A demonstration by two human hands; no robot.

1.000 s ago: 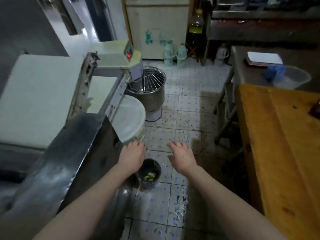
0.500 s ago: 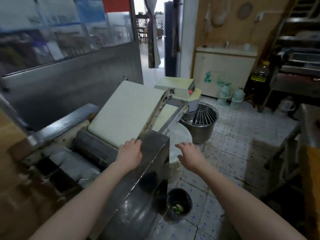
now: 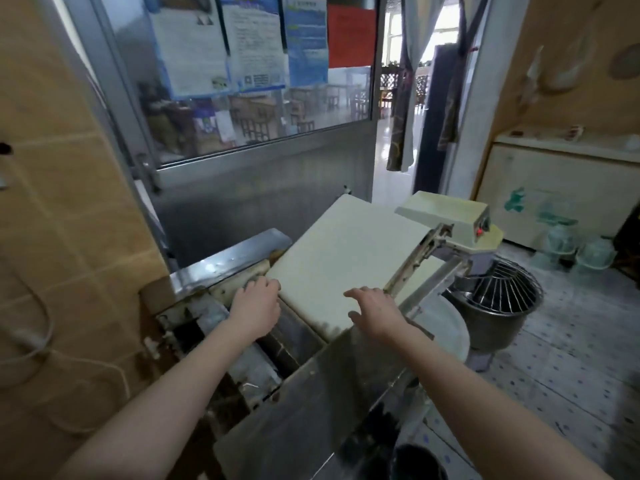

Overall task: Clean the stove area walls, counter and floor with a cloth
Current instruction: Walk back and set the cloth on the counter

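The tiled wall (image 3: 69, 237) stands at left. The left hand (image 3: 256, 306) lies with bent fingers at the white board (image 3: 346, 258)'s left edge; I cannot tell if it grips. The right hand (image 3: 375, 311), fingers spread, is over the board's near corner. The hands are apart. The mixer bowl (image 3: 498, 313) under its wire guard stands on the dotted floor (image 3: 571, 358); its content is hidden. No view shows me where the cloth is.

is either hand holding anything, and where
Nothing clearly held: right hand spreads open over the flat cream board; left hand sits at its near corner, grip unclear.
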